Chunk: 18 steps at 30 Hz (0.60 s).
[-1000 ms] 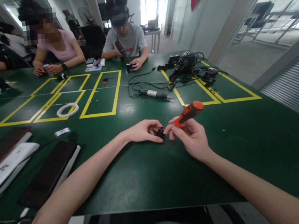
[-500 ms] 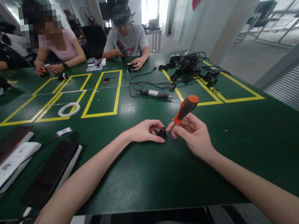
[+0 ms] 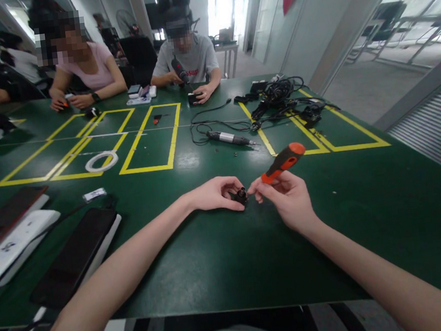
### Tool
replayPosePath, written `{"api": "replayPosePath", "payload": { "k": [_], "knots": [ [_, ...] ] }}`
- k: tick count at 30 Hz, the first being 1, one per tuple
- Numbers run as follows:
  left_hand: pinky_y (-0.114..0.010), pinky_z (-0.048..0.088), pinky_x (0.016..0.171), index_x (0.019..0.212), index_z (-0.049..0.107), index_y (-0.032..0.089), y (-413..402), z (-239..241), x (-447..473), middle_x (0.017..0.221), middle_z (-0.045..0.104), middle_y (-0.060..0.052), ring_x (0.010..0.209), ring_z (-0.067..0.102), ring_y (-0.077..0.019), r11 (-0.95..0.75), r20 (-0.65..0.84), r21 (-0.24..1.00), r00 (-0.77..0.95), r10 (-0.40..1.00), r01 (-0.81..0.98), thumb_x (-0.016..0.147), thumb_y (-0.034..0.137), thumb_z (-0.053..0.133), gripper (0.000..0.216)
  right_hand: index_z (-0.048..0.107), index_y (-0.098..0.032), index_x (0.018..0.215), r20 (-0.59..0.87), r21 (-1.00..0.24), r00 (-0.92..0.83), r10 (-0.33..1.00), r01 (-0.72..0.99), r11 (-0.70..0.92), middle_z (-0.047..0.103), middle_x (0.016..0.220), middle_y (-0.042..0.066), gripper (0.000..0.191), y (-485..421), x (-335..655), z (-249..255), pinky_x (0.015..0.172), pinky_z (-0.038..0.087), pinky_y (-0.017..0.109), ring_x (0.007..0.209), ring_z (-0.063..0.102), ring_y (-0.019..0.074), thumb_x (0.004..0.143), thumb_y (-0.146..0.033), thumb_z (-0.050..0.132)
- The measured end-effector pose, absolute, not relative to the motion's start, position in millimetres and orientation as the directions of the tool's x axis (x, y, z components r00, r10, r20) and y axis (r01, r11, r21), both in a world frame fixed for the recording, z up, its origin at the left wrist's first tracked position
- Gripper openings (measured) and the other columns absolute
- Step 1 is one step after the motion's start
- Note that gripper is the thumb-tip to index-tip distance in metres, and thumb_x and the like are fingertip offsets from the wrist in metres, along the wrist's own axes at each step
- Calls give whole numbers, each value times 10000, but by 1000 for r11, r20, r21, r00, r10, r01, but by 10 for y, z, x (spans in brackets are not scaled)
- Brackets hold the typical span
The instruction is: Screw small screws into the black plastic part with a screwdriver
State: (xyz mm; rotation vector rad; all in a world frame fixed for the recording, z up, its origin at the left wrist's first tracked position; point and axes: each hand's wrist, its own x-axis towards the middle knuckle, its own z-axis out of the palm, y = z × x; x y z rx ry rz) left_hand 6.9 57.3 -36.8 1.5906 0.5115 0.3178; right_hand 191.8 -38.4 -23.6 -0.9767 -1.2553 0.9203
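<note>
My left hand [image 3: 219, 194] rests on the green table [image 3: 200, 263], its fingers and thumb closed around a small black part [image 3: 241, 195] with a round top. Just to the right, my right hand [image 3: 283, 195] grips a screwdriver with an orange and black handle [image 3: 284, 162]. That handle tilts up to the right, while the shaft and tip are mostly hidden by my fingers. My right fingertips are close beside the black part; whether they touch it I cannot tell.
Beyond my hands lies an electric screwdriver [image 3: 229, 138] with its cord, near tangled black cables [image 3: 280, 97]. A white ring [image 3: 101, 161] sits within yellow tape. Phones [image 3: 75, 256] and a white power strip [image 3: 18, 244] are at left. Two people [image 3: 187, 63] work across the table.
The screwdriver handle has tipped further over to the right and slightly down, and my right hand has turned a little with it. My left hand and the black part stay nearly in place.
</note>
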Motion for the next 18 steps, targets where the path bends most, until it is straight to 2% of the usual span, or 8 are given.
{"api": "replayPosePath", "payload": {
  "k": [5, 9, 13, 15, 18],
  "knots": [
    [-286, 499, 773, 950, 655, 149, 575, -387, 69, 990, 737, -35, 834, 651, -126, -17, -93, 993, 857, 506, 118, 653, 244, 908, 401, 739, -203, 805, 345, -938, 56, 937, -5, 345, 711, 709, 25, 319, -379, 1927, -208, 527, 550, 294, 535, 609, 136, 848, -515, 789],
    [-281, 494, 771, 927, 651, 155, 570, -380, 67, 921, 718, -8, 797, 637, -114, -18, -102, 991, 850, 517, 130, 644, 246, 917, 398, 716, -217, 951, 340, -936, 32, 940, -87, 341, 733, 741, 21, 334, -379, 1909, -231, 527, 551, 296, 543, 617, 140, 858, -533, 773],
    [-271, 491, 762, 915, 645, 154, 571, -359, 59, 942, 718, -9, 777, 624, -102, -36, -102, 989, 850, 517, 140, 654, 233, 906, 377, 664, -215, 836, 326, -943, 67, 943, -48, 330, 742, 720, 18, 332, -391, 1905, -220, 522, 541, 273, 528, 596, 125, 810, -500, 832],
    [-270, 491, 760, 928, 647, 152, 574, -355, 57, 969, 728, -24, 787, 631, -105, -38, -96, 990, 856, 508, 133, 666, 229, 899, 372, 683, -204, 779, 329, -944, 55, 943, -4, 330, 730, 716, 26, 345, -393, 1911, -200, 522, 540, 279, 530, 589, 124, 807, -514, 831],
    [-274, 493, 766, 934, 643, 153, 580, -364, 58, 968, 728, -26, 803, 638, -112, -35, -93, 991, 859, 503, 128, 670, 236, 896, 375, 723, -202, 794, 338, -941, 23, 941, 2, 338, 701, 712, 22, 354, -383, 1915, -188, 515, 538, 293, 525, 587, 128, 838, -547, 790]
  ]
}}
